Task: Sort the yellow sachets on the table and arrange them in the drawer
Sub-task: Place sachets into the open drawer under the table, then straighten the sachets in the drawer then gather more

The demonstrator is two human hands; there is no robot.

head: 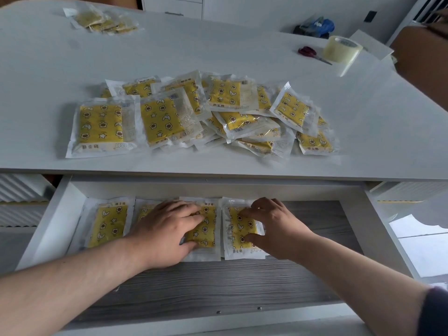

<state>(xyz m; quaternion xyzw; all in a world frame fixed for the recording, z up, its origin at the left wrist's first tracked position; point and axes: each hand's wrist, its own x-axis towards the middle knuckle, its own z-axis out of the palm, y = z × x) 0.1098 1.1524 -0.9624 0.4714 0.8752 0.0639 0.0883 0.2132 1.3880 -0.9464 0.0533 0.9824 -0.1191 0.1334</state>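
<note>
Several yellow sachets (194,112) with star and moon prints lie in a loose pile in the middle of the white table (48,64). Below its front edge the drawer (55,214) is pulled out. A row of sachets lies along its back. The leftmost sachet (109,224) is untouched. My left hand (164,231) lies flat with straight fingers on a middle sachet (206,229). My right hand (274,226) pinches the rightmost sachet (240,229) between curled fingers and thumb.
A second small heap of sachets (101,20) sits at the table's far left. Red-handled scissors (312,54), a roll of clear tape (341,48) and a blue bundle (315,26) are at the far right. The drawer's grey wood-grain floor (218,287) is bare at front and right.
</note>
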